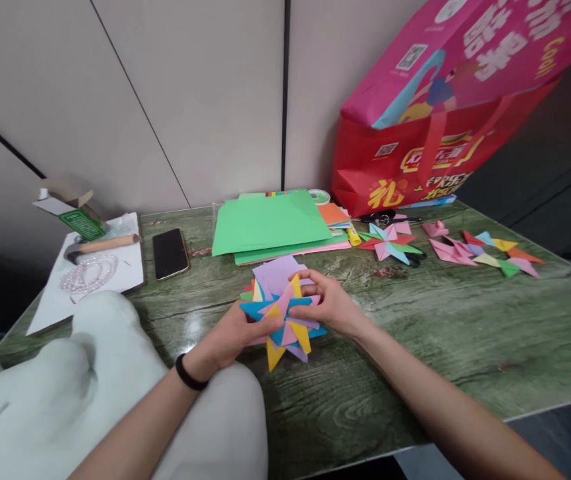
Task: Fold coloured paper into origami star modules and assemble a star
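Observation:
Between my two hands is a many-pointed origami star (290, 327) in blue, yellow, pink and purple paper. My left hand (245, 333), with a black band at the wrist, grips its left side, the thumb lying across the front. My right hand (328, 303) pinches the upper right points between thumb and fingers. Just behind the star lie sheets of purple paper (278, 270), partly covered by it and by my fingers. Some orange and green paper shows at the star's left, mostly hidden.
Green paper sheets (273, 223) are stacked at the back, beside a yellow glue stick (353, 235). Folded paper stars (388, 241) lie right, before a red bag (405, 160). A phone (170, 253), hammer (105, 245), bead strand (88, 275) and white plush shape (110, 333) are left.

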Demonstrator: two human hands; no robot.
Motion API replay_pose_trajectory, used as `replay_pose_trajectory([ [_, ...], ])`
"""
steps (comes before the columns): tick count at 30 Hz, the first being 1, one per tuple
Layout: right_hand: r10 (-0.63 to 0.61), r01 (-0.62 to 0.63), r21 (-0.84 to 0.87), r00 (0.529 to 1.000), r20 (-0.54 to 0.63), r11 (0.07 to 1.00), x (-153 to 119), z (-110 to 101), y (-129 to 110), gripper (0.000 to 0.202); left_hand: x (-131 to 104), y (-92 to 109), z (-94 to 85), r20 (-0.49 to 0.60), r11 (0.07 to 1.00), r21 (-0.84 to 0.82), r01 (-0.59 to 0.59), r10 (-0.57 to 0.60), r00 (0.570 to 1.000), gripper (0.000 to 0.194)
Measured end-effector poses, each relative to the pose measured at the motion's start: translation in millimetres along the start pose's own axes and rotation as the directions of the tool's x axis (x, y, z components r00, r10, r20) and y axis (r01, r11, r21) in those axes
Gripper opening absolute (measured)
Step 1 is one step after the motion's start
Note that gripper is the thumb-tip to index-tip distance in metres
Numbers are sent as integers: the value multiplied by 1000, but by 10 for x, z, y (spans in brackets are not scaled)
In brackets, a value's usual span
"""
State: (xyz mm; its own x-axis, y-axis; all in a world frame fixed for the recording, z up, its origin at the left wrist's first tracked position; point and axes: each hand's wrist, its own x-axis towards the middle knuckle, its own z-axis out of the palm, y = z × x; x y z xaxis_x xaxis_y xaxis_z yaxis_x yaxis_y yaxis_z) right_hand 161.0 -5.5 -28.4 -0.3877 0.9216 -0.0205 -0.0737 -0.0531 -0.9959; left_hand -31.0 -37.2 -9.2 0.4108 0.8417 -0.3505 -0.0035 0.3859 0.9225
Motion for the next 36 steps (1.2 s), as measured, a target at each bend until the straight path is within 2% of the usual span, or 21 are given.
replay_pose_trajectory([
  [2,-50,50,-12,999,-2,999,-7,59,20,52,1,-23,16,-26,999,5,-41,41,999,26],
  [5,-161,160,-18,985,-68,987,-5,113,56,49,2,-19,23,-54,991,62,-122,125,991,25],
  [7,-285,273,-98,948,-142,957,-9,120,71,42,1,7,23,-58,972,161,-173,185,981,23],
  [9,-480,414,-301,856,-194,859,-25,111,74,32,-1,35,25,-66,928,303,-218,249,966,27],
  [10,-590,477,-424,786,-185,770,-37,105,72,25,0,45,28,-72,896,376,-236,282,957,31],
  [12,-763,562,-622,640,-92,546,-63,100,68,17,4,49,36,-79,835,486,-257,335,939,35],
  [14,-838,606,-700,546,19,378,-84,111,71,22,12,33,42,-74,790,548,-275,373,925,36],
  [15,-851,617,-710,524,49,339,-92,122,75,27,17,20,44,-65,772,568,-287,389,919,36],
  [17,-853,616,-716,518,55,328,-102,154,82,35,24,-9,40,-37,733,603,-316,421,906,36],
  [20,-841,595,-712,541,12,373,-112,197,75,40,26,-42,26,16,659,664,-353,460,888,32],
  [24,-846,604,-706,533,12,371,-121,211,52,34,23,-47,14,58,589,706,-394,506,861,30],
  [28,-866,647,-680,498,33,346,-122,194,61,22,33,-41,12,88,567,692,-447,549,831,29],
  [31,-876,705,-634,474,88,318,-114,182,77,22,39,-41,9,94,558,683,-471,573,814,29],
  [36,-868,721,-627,476,138,296,-110,173,87,22,33,-26,14,85,567,682,-461,565,821,23],
])
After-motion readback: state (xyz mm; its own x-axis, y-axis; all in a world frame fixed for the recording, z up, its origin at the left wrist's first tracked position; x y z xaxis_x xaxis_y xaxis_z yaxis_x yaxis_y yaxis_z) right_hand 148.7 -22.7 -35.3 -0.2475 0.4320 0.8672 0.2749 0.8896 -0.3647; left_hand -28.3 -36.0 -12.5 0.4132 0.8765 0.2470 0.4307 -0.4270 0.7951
